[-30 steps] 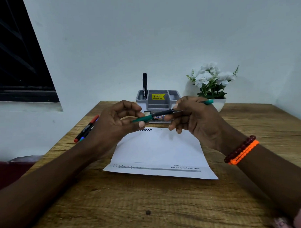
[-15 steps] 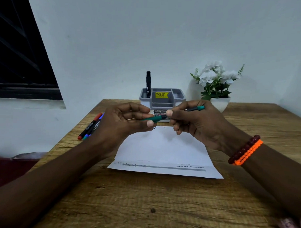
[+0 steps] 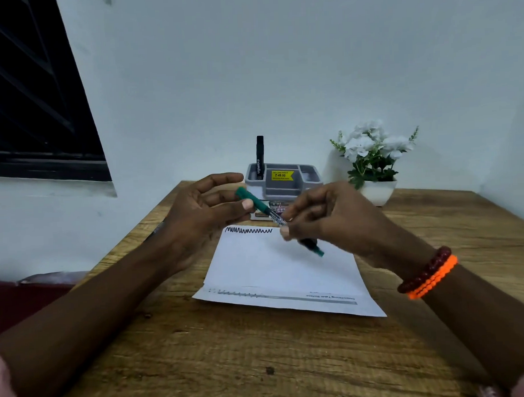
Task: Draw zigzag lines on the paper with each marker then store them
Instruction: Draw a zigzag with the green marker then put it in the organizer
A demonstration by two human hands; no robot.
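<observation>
Uncapping slim green marker (image 3: 262,208) | left hand (image 3: 196,218) pinches cap, right hand (image 3: 330,222) pinches barrel | white paper sheet (image 3: 281,266) awaits second zigzag.

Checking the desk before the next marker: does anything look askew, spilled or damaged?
Nothing spilled or damaged. Only the paper lies slightly skewed to the table edge, its printed text upside down to the camera. Both hands hold the green marker above it.
</observation>
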